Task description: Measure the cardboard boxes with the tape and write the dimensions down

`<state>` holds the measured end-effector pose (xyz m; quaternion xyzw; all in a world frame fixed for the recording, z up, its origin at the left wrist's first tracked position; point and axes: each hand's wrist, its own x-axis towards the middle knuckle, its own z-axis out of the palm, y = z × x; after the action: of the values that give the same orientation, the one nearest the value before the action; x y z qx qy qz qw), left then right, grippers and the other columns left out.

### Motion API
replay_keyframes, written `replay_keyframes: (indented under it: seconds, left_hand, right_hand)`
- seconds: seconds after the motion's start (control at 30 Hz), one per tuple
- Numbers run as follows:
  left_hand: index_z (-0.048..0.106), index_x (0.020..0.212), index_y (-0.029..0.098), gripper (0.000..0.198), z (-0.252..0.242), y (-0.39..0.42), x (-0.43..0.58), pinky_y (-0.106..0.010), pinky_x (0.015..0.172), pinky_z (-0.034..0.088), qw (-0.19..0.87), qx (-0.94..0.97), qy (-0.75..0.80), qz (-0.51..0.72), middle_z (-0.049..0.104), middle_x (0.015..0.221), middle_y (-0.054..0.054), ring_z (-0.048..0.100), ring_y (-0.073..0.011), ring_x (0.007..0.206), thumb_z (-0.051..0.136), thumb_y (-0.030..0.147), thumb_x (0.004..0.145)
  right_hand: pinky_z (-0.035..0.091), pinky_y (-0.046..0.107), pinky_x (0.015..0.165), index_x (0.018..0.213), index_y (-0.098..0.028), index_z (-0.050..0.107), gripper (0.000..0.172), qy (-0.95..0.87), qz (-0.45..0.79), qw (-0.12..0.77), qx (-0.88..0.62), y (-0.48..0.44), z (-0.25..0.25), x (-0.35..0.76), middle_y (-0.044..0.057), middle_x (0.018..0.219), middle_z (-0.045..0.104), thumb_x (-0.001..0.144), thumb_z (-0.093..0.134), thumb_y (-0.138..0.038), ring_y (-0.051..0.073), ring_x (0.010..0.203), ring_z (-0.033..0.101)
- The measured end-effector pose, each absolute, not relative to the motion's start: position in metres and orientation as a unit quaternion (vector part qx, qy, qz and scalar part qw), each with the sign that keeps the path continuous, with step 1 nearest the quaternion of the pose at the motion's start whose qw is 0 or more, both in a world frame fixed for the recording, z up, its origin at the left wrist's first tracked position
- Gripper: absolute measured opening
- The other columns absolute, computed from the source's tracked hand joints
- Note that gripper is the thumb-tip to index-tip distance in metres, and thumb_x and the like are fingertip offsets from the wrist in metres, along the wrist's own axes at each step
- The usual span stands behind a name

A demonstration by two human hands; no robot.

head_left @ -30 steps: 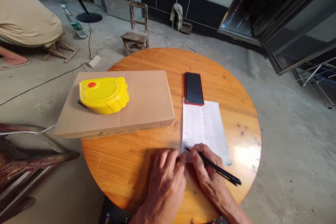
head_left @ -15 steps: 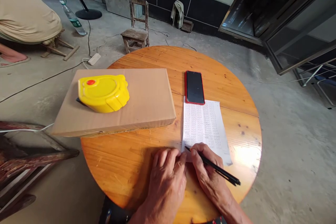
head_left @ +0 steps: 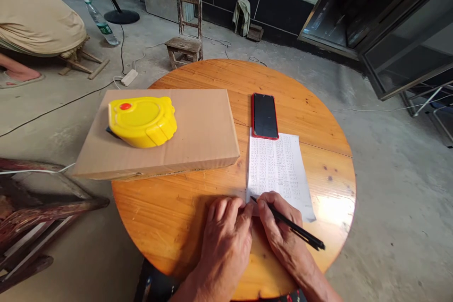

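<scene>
My right hand (head_left: 279,231) grips a black pen (head_left: 288,224), its tip resting on the lower left corner of a white sheet of paper (head_left: 278,170) covered in rows of small writing. My left hand (head_left: 226,236) lies beside it with fingers flat, pressing the sheet's near left corner against the round wooden table (head_left: 198,193). A phone in a red case (head_left: 265,115) lies face up, screen dark, at the sheet's far edge.
A flat cardboard box (head_left: 201,132) overhangs the table's left edge and carries a yellow tape measure case (head_left: 141,120). A small wooden stool (head_left: 186,42), a plastic bottle (head_left: 101,21) and cables sit on the concrete floor behind. A person in beige sits at the far left.
Both hands keep their places on the paper with the pen. Only the view has shifted slightly.
</scene>
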<state>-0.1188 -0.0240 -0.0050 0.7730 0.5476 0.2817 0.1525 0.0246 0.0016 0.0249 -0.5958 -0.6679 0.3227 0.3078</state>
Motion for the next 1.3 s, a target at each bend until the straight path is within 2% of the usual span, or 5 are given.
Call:
replay_keyframes:
  seconds: [0.17, 0.43, 0.6, 0.7, 1.3]
  left_hand:
    - [0.063, 0.117, 0.021, 0.039, -0.006, -0.023, -0.118, -0.041, 0.080, 0.048, 0.146, 0.772, 0.557, 0.271, 0.063, 0.103, -0.008, 0.054, -0.0241, 0.089, 0.046, 0.005, 0.086]
    - [0.063, 0.095, 0.022, 0.028, -0.002, -0.020, -0.116, -0.044, 0.081, 0.044, 0.138, 0.769, 0.573, 0.247, 0.066, 0.103, -0.004, 0.053, -0.0254, 0.089, 0.048, 0.002, 0.083]
    - [0.059, 0.082, 0.022, 0.016, 0.001, -0.013, -0.114, -0.041, 0.075, 0.041, 0.138, 0.769, 0.574, 0.244, 0.063, 0.087, -0.002, 0.053, -0.0242, 0.081, 0.053, 0.009, 0.087]
    - [0.057, 0.076, 0.022, 0.015, 0.000, -0.011, -0.113, -0.040, 0.072, 0.038, 0.129, 0.764, 0.580, 0.252, 0.062, 0.082, -0.001, 0.052, -0.0236, 0.077, 0.056, 0.013, 0.088]
    - [0.059, 0.079, 0.021, 0.016, -0.003, -0.013, -0.114, -0.036, 0.072, 0.036, 0.151, 0.750, 0.574, 0.290, 0.060, 0.079, -0.001, 0.049, -0.0214, 0.076, 0.055, 0.008, 0.088]
  right_hand:
    - [0.044, 0.023, 0.058, 0.077, -0.022, 0.053, 0.022, -0.666, 0.328, 0.298, -0.600, 0.001, 0.025, 0.026, -0.003, 0.066, 0.056, 0.097, 0.046, -0.029, 0.013, 0.059, 0.052]
    - [0.042, 0.022, 0.058, 0.078, -0.022, 0.053, 0.022, -0.669, 0.331, 0.304, -0.593, 0.001, 0.023, 0.027, -0.003, 0.067, 0.056, 0.097, 0.047, -0.028, 0.012, 0.059, 0.051]
    - [0.041, 0.022, 0.057, 0.078, -0.022, 0.053, 0.021, -0.669, 0.333, 0.306, -0.590, 0.001, 0.023, 0.028, -0.004, 0.067, 0.054, 0.097, 0.047, -0.027, 0.012, 0.059, 0.051]
    - [0.042, 0.022, 0.058, 0.080, -0.022, 0.054, 0.020, -0.661, 0.335, 0.315, -0.593, -0.002, 0.020, 0.030, -0.004, 0.068, 0.054, 0.098, 0.047, -0.028, 0.011, 0.060, 0.050]
    - [0.042, 0.020, 0.057, 0.077, -0.021, 0.053, 0.021, -0.666, 0.303, 0.324, -0.600, -0.001, 0.021, 0.026, -0.004, 0.065, 0.053, 0.097, 0.047, -0.025, 0.010, 0.057, 0.050]
